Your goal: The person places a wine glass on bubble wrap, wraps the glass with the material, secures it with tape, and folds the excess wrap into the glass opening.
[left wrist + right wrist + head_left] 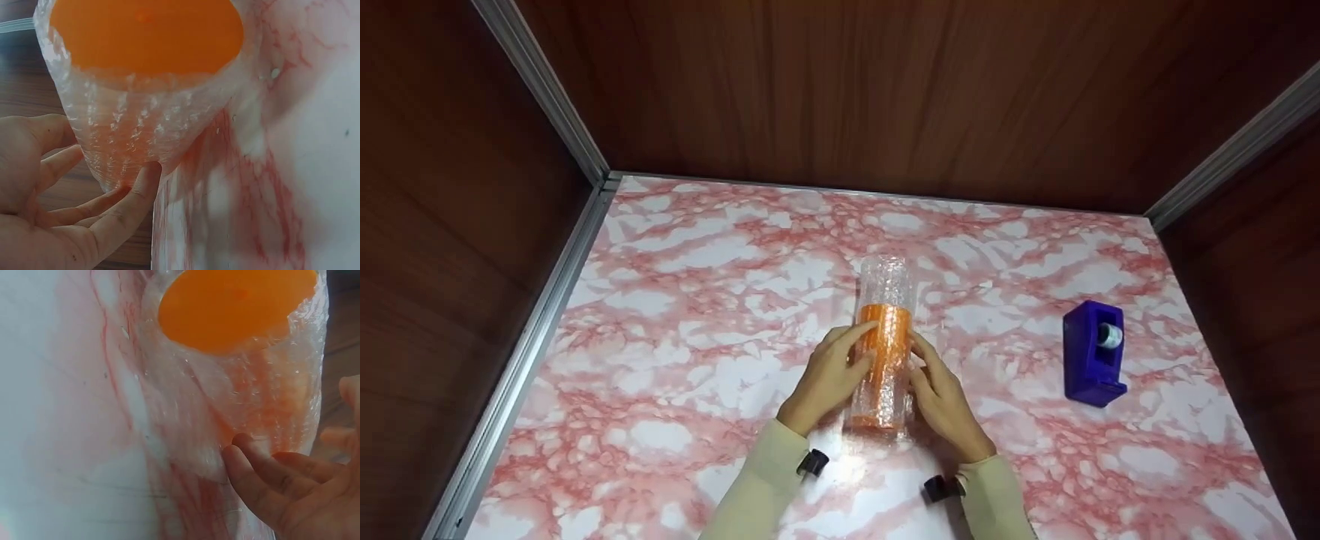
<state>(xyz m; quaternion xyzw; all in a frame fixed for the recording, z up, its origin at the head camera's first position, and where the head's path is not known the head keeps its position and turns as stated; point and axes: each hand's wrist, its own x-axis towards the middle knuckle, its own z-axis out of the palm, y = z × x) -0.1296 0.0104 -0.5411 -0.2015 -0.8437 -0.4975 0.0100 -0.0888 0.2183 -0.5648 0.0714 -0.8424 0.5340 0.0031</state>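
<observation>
An orange cylinder (pixel 887 337) in clear bubble wrap (pixel 886 274) lies lengthwise on the table, the wrap reaching past its far end. My left hand (pixel 829 373) touches its left side, index finger and thumb extended onto the wrap. On the opposite side, my right hand (pixel 941 397) has its fingertips against the wrap. Both wrist views show the flat orange near end (pixel 146 36) inside the wrap. Loosely bent fingers (pixel 121 216) touch the bubble wrap in the left wrist view. In the right wrist view, fingertips (pixel 239 464) press lightly near the wrap's lower edge.
A blue tape dispenser (pixel 1091 356) with a roll of tape (pixel 1109 336) stands to the right. The table (pixel 720 405) has a red and white marbled top. Dark wood panels (pixel 840 90) with metal edge rails (pixel 547 300) enclose it at the back and sides.
</observation>
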